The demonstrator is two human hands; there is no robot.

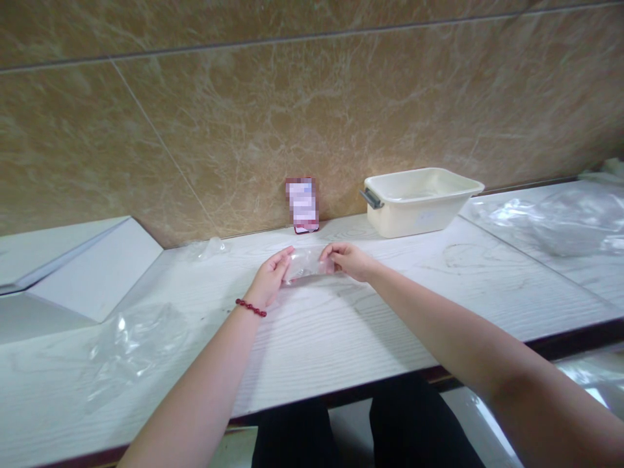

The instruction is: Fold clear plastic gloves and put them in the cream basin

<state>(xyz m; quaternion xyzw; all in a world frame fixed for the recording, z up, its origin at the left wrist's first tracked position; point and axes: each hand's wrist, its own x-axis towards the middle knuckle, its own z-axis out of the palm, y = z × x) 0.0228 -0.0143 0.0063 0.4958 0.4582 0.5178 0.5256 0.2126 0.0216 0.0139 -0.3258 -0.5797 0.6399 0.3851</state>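
Note:
A small clear plastic bag (308, 263) lies stretched between both hands on the white wood-grain table (341, 338). My left hand (270, 278), with a red bead bracelet at the wrist, pinches the bag's left end. My right hand (348, 259) pinches its right end. Something pale seems to be inside the bag, but I cannot make it out.
A cream plastic tub (419, 200) with a grey handle stands at the back right by the marble wall. A small phone-like item (303, 205) leans on the wall. Loose clear plastic sheets lie at the front left (131, 344) and far right (560, 218). A white board (92, 273) slopes at left.

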